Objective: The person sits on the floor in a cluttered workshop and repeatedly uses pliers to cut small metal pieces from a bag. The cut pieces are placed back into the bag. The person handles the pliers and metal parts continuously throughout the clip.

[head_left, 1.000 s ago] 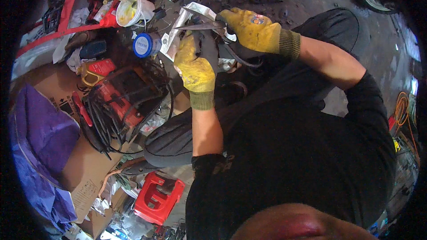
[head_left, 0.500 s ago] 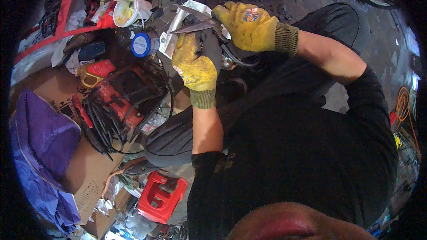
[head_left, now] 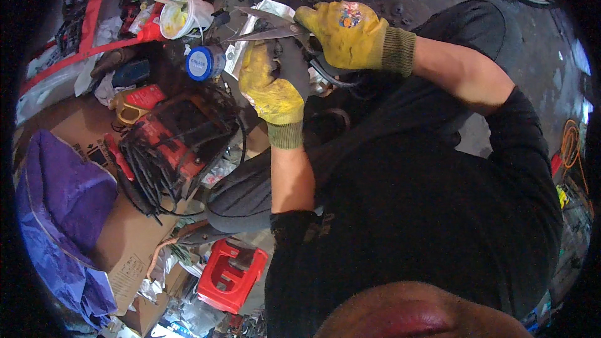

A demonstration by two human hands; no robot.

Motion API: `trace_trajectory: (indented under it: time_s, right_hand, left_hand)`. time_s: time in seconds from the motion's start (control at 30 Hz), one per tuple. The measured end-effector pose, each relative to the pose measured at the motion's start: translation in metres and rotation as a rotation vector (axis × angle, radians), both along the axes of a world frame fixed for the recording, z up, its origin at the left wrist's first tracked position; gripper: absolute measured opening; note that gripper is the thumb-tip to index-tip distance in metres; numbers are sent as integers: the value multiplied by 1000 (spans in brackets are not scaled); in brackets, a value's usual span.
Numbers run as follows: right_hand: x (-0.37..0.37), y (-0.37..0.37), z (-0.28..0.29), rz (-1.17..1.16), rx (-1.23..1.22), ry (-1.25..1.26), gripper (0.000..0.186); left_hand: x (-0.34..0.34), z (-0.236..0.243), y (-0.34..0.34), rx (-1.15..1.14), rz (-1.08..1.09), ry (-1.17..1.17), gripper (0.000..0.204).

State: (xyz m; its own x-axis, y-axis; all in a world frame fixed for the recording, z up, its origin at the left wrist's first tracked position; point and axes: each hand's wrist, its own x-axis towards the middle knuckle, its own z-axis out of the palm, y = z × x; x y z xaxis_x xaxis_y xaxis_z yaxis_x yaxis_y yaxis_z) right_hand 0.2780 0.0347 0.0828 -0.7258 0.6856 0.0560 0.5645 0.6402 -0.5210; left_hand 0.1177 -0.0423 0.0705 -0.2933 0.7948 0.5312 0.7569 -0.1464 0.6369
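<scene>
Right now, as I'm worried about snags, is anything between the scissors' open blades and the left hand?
Nothing separate is visible there. The right hand holds the scissors open, their lower blade right by the left hand; whether they touch is unclear. A white piece shows behind the blades.

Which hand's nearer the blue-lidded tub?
Left. The left hand is just right of the blue-lidded tub; the right hand is farther right, gripping the shears.

Bucket [head_left: 202,15] left of shears [head_left: 275,32]
</scene>
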Motion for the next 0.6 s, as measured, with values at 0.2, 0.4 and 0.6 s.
trace_trajectory:
  time_s: [0.2, 0.4, 0.6]
  right_hand:
    - [3, 3, -13, 11, 26, 55, 40]
    - [0, 7, -18, 58, -41, 82, 42]
    - [-2, 0, -35, 41, -207, 132, 42]
  left_hand:
    - [3, -2, -2, -97, -22, -559, 21]
    - [-18, -27, -7, -74, -127, -716, 22]
    - [-16, -9, -5, -122, -184, -1414, 26]
